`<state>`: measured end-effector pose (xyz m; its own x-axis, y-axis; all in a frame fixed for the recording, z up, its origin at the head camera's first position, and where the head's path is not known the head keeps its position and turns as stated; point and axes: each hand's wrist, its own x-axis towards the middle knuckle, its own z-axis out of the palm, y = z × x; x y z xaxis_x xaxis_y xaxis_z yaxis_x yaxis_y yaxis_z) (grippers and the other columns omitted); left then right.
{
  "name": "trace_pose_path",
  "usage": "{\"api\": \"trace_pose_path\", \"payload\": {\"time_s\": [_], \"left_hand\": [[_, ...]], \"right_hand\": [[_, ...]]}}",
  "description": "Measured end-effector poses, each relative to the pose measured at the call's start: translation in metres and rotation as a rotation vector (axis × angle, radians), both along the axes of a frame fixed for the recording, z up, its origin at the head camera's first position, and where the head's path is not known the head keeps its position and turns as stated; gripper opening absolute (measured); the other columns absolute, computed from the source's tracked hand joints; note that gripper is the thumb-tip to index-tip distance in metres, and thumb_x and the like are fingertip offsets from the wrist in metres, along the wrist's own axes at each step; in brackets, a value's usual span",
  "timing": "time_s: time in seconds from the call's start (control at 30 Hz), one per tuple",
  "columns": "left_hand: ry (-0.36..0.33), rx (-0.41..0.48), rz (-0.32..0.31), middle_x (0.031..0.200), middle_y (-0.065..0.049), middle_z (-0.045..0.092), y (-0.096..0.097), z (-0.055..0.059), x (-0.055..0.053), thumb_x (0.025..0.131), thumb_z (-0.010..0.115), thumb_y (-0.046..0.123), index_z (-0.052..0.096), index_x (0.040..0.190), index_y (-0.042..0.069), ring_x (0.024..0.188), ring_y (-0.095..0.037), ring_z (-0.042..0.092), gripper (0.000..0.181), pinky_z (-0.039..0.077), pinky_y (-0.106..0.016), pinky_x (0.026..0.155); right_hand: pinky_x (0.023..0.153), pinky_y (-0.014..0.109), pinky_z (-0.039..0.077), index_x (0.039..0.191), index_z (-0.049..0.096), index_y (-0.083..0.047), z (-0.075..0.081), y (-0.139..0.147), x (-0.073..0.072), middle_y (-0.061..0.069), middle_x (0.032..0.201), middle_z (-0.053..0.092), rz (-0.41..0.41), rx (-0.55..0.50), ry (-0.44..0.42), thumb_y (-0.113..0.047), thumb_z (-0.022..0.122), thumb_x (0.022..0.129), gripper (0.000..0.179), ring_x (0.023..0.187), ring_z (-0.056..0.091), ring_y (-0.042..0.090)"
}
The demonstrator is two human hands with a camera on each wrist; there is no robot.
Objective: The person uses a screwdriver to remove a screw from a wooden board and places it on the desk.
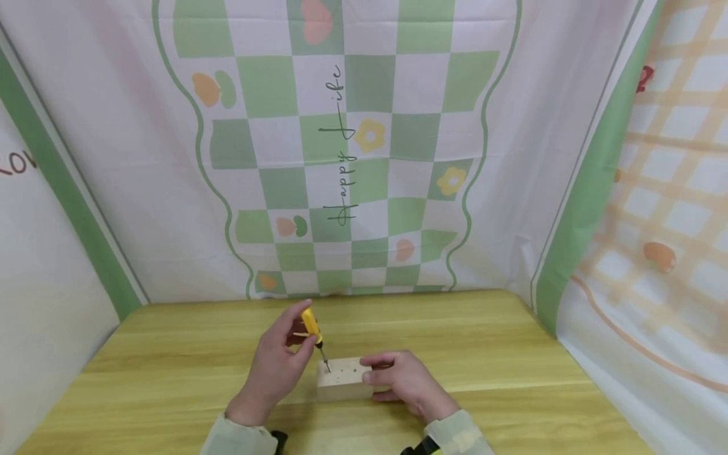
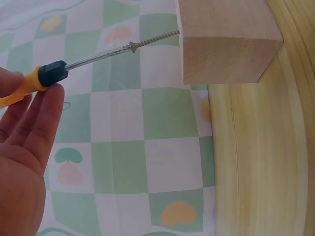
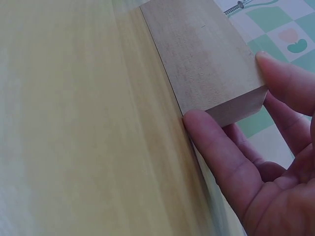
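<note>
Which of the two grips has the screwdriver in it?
The left grip: it holds the yellow screwdriver, while the right grip holds one end of the block.

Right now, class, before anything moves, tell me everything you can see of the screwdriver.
The screwdriver has a yellow, plastic-looking handle, a dark collar and a thin, shiny, metal-looking shaft. It is tilted, handle uppermost, leaning left in the head view. Its tip meets the head of a screw standing in the block's top. The left hand holds the handle between thumb and fingers.
</note>
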<state>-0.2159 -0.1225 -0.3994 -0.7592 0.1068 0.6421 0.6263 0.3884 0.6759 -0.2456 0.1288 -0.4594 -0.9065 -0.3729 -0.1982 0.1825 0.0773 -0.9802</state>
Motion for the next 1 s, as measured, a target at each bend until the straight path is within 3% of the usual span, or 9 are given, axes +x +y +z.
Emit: {"api": "trace_pose_path", "payload": {"time_s": [0.6,0.73,0.83,0.93,1.0], "left_hand": [[0.052,0.028,0.060,0.099,0.000,0.064,0.004,0.001,0.000,0.082,0.076,-0.011,0.055,0.136,0.015,0.086,-0.016,0.065,0.063,0.059,-0.029,0.069],[0.023,0.061,0.081,0.102,-0.004,0.063,0.005,0.004,0.001,0.083,0.075,-0.010,0.055,0.136,0.011,0.087,-0.020,0.066,0.061,0.059,-0.030,0.069],[-0.102,0.120,0.139,0.106,-0.008,0.062,0.001,0.009,0.002,0.087,0.073,-0.006,0.053,0.138,0.011,0.089,-0.022,0.065,0.057,0.059,-0.030,0.069],[-0.329,0.216,0.185,0.110,-0.013,0.058,-0.011,0.014,0.002,0.090,0.070,-0.003,0.050,0.142,0.017,0.090,-0.023,0.063,0.059,0.060,-0.031,0.071],[-0.487,0.262,0.176,0.112,-0.016,0.055,-0.024,0.014,0.001,0.092,0.067,-0.003,0.047,0.146,0.021,0.090,-0.024,0.064,0.063,0.060,-0.033,0.071]], "right_hand": [[0.080,0.047,0.059,0.121,0.069,0.001,-0.002,0.005,0.000,0.014,0.124,0.062,0.007,-0.021,0.010,-0.008,0.078,0.087,0.036,0.102,0.064,0.028],[0.080,0.047,0.059,0.121,0.069,0.001,-0.001,0.006,0.000,0.014,0.123,0.062,0.008,-0.023,0.009,-0.008,0.077,0.087,0.035,0.102,0.064,0.029],[0.080,0.047,0.059,0.120,0.069,0.001,0.000,0.006,0.000,0.014,0.122,0.062,0.005,-0.024,0.009,-0.008,0.077,0.087,0.035,0.102,0.064,0.029],[0.080,0.047,0.059,0.121,0.068,0.002,0.000,0.006,0.001,0.013,0.123,0.062,0.011,-0.024,0.008,-0.008,0.077,0.087,0.037,0.103,0.064,0.028],[0.080,0.047,0.059,0.122,0.068,0.002,-0.001,0.005,0.001,0.013,0.123,0.062,0.018,-0.024,0.007,-0.009,0.077,0.088,0.038,0.103,0.064,0.028]]}}
